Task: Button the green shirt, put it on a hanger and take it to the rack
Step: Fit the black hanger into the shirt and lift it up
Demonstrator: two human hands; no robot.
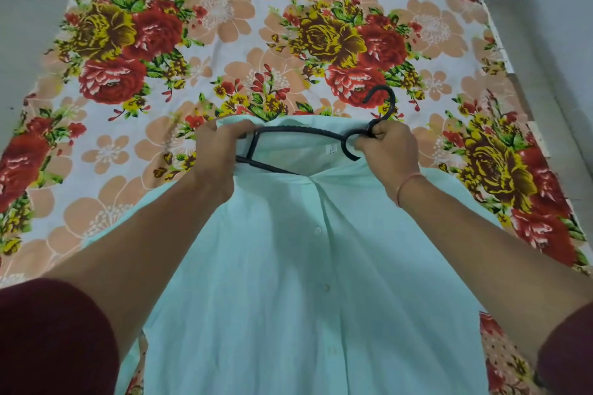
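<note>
We see a pale mint-green cotton shirt [288, 266] lying front-up on the flowered bedsheet [224, 42], its collar toward the far edge and its hem off the near edge of view. The placket is closed, with small white buttons [317, 229] fastened down the middle. A black plastic hanger [295, 131] sits partly inside the open neck, tilted, its hook [383, 99] pointing toward the far right corner.

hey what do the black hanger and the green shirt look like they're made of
Hanger: likely moulded plastic, black with a slight sheen; its thick rounded bars and ribbed top edge suggest that, though coated metal can't be ruled out.
Green shirt: thin woven cloth, matte, probably cotton or a blend; it creases softly and lets light through near the collar.
</note>
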